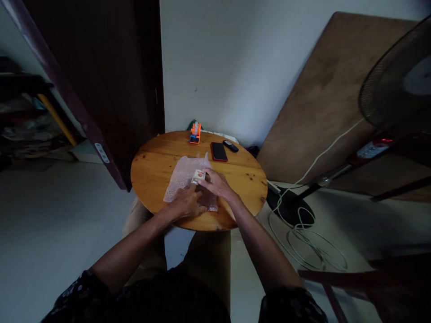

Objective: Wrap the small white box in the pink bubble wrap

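A small white box (pixel 198 176) with a red mark lies on a sheet of bubble wrap (pixel 182 179) spread on the round wooden table (pixel 242 172). My left hand (pixel 186 202) rests palm down on the near part of the wrap, fingers flat and pointing at the box. My right hand (pixel 215 184) lies beside it with its fingertips touching the box's right end; its fingers are curled around the box's side.
An orange tape dispenser (pixel 195 133), a red-edged phone (pixel 218 151) and a small dark remote (pixel 230 146) sit at the table's far side. A standing fan (pixel 393 89) and its coiled white cable (pixel 303 237) are on the right. A wooden board (pixel 323 98) leans on the wall; a dark door (pixel 101 80) stands left.
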`<move>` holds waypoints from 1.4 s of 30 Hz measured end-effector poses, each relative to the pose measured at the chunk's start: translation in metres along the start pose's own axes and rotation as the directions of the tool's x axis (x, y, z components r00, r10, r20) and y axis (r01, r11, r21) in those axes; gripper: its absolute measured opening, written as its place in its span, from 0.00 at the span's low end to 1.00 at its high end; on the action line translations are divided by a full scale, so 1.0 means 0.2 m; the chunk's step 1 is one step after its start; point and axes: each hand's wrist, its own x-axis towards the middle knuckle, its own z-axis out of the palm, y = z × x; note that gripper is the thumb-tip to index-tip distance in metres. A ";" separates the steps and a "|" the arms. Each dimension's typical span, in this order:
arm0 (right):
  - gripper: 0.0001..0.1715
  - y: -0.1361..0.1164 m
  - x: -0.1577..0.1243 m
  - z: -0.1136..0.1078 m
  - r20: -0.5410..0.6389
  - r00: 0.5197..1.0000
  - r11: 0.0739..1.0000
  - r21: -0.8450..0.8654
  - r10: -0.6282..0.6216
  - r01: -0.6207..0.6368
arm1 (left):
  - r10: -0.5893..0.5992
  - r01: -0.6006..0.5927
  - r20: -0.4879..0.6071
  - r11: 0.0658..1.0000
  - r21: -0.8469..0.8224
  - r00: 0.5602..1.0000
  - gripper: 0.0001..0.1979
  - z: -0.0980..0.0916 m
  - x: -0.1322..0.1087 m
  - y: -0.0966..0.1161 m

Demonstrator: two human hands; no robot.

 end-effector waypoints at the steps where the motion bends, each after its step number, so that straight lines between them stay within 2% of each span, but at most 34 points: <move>1: 0.25 0.02 -0.02 -0.02 -0.042 0.999 0.999 0.035 0.012 -0.011 | -0.008 0.008 0.003 1.000 0.004 1.000 0.26 0.00 0.00 0.00; 5: 0.28 0.14 -0.13 -0.12 -0.201 0.977 0.993 0.101 0.078 -0.058 | -0.003 0.002 0.046 1.000 0.010 0.999 0.25 -0.01 0.00 0.00; 9: 0.28 0.32 -0.23 -0.15 -0.335 0.918 0.974 0.003 0.215 -0.227 | 0.024 -0.027 0.048 0.998 0.049 0.999 0.26 -0.02 0.00 0.00; 12: 0.28 0.42 -0.28 -0.14 -0.312 0.900 0.934 -0.088 0.304 -0.346 | 0.021 -0.024 0.052 0.998 0.059 0.998 0.25 -0.02 0.00 -0.01; 15: 0.32 0.39 -0.30 -0.15 -0.331 0.894 0.921 -0.143 0.301 -0.363 | 0.027 -0.029 0.037 0.998 0.052 0.999 0.24 -0.02 -0.01 -0.01; 17: 0.30 0.27 -0.29 -0.14 -0.387 0.901 0.953 -0.143 0.194 -0.266 | 0.027 -0.028 0.034 0.998 0.050 0.999 0.24 -0.02 -0.01 0.00; 19: 0.26 0.11 -0.26 -0.12 -0.343 0.939 0.994 -0.104 0.007 -0.046 | 0.007 -0.009 0.043 0.999 0.049 0.999 0.25 -0.03 0.00 0.01; 21: 0.25 -0.04 -0.20 -0.07 -0.198 0.962 0.981 -0.070 -0.189 0.179 | -0.018 0.016 0.043 0.999 0.041 0.999 0.25 -0.02 0.00 0.01; 22: 0.25 -0.09 -0.17 -0.04 -0.122 0.960 0.967 -0.062 -0.253 0.247 | -0.026 0.024 0.038 0.999 0.037 0.999 0.25 -0.02 0.00 0.01; 23: 0.25 -0.12 -0.13 -0.02 -0.060 0.961 0.962 -0.068 -0.269 0.265 | -0.028 0.027 0.031 0.999 0.033 0.999 0.25 -0.02 0.00 0.01; 24: 0.24 -0.14 -0.09 0.00 -0.013 0.971 0.968 -0.091 -0.237 0.235 | -0.022 0.021 0.025 0.999 0.031 0.999 0.25 -0.02 0.00 0.01; 26: 0.22 -0.11 -0.03 0.03 0.051 0.995 0.979 -0.178 -0.088 0.096 | -0.001 0.000 0.039 1.000 0.030 0.999 0.26 -0.03 0.00 0.01; 29: 0.21 -0.01 0.01 0.03 0.070 0.992 0.951 -0.298 0.104 -0.079 | 0.033 -0.031 0.092 0.999 -0.015 0.995 0.30 -0.06 0.00 -0.02; 32: 0.21 0.06 0.00 0.03 0.064 0.992 0.939 -0.333 0.107 -0.080 | 0.034 -0.031 0.043 0.997 -0.076 0.998 0.29 -0.07 0.03 -0.07; 36: 0.21 0.08 -0.03 0.05 0.048 0.994 0.936 -0.343 0.097 -0.075 | 0.037 -0.032 -0.136 0.999 0.041 0.990 0.25 -0.04 0.07 -0.17; 38: 0.21 0.08 -0.02 0.06 0.054 0.993 0.931 -0.354 0.109 -0.083 | 0.040 -0.028 -0.139 0.995 0.091 0.990 0.25 -0.02 0.09 -0.21; 42: 0.21 0.08 0.04 0.07 0.070 0.993 0.925 -0.376 0.092 -0.059 | -0.039 0.050 -0.105 0.994 0.101 0.994 0.25 -0.01 0.12 -0.25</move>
